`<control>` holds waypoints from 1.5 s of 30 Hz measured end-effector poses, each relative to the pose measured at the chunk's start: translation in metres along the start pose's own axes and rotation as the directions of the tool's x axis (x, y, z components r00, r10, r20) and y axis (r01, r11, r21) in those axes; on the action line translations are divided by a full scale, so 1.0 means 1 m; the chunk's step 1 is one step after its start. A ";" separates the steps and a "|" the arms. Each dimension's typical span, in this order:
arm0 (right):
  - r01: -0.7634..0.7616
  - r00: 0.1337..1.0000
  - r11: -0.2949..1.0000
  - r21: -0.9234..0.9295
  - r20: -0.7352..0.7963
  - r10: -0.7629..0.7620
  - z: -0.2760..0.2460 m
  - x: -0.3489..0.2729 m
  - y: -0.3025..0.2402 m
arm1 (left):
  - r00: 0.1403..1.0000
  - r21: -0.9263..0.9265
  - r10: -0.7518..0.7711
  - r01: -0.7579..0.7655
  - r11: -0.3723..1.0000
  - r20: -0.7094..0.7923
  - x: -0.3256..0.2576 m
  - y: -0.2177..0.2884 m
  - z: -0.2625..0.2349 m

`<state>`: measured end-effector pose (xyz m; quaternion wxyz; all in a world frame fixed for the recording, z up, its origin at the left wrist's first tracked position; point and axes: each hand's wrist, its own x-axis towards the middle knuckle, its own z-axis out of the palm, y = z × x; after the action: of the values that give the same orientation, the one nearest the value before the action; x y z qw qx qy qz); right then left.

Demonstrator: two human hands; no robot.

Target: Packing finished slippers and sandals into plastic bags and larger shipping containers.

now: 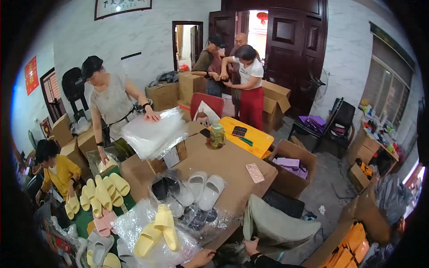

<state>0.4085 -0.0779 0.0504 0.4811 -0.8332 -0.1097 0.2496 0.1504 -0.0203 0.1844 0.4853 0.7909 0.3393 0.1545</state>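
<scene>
At the bottom edge my right hand (251, 245) is closed on the rim of a grey-green cloth sack (281, 225), which bulges out to the right. My left hand (201, 258) is to its left, below the cardboard-covered table, fingers bent together beside dark material; what they hold is hidden. Above my left hand, a pair of pale yellow slippers (165, 228) rests on clear plastic bags (134, 223). Behind them are bagged light grey slippers (211, 192) and dark slippers (166, 187).
Brown cardboard (232, 165) covers the table, holding a phone (254, 173) and a jar (217, 136). A person at left steadies stacked plastic bags (154, 133); another handles yellow slippers (103, 192). An open carton (290, 178) stands right, another with orange packs (353, 245) nearer. Several people stand behind.
</scene>
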 end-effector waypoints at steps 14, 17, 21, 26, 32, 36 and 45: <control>-0.180 0.736 0.973 0.141 0.675 0.038 -0.003 -0.154 0.007 | 0.809 -0.182 -0.213 0.363 0.914 0.548 -0.070 -0.003 -0.005; -0.095 0.784 0.946 0.311 0.609 -0.121 0.009 -0.178 -0.010 | 0.878 -0.398 -0.171 0.366 0.842 0.447 -0.080 0.013 -0.009; -0.380 0.675 0.846 0.374 0.738 -0.023 0.001 -0.220 -0.057 | 0.767 -0.614 -0.356 0.641 0.461 0.533 -0.067 0.034 -0.042; 0.516 0.659 0.857 0.011 0.634 -0.405 -0.006 -0.250 -0.045 | 0.745 -0.440 -0.454 0.660 0.609 0.490 -0.048 -0.005 -0.017; 0.752 0.574 0.625 -0.209 0.673 -0.466 -0.036 -0.260 -0.053 | 0.858 -0.864 -0.282 0.481 0.151 0.429 -0.061 -0.021 0.012; 0.773 0.513 0.435 -0.461 0.858 -0.003 -0.047 -0.273 -0.107 | 0.902 -0.819 -0.149 0.430 0.380 0.404 -0.058 -0.042 -0.001; 0.554 0.576 0.821 0.138 0.648 -0.498 0.098 -0.085 -0.303 | 0.874 -0.762 -0.201 0.485 0.429 0.443 -0.039 -0.011 -0.060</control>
<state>0.3025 0.1150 0.2960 0.4287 -0.6377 -0.5237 0.3679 0.0832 -0.0042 0.2068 0.8748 0.3720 0.2994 0.0822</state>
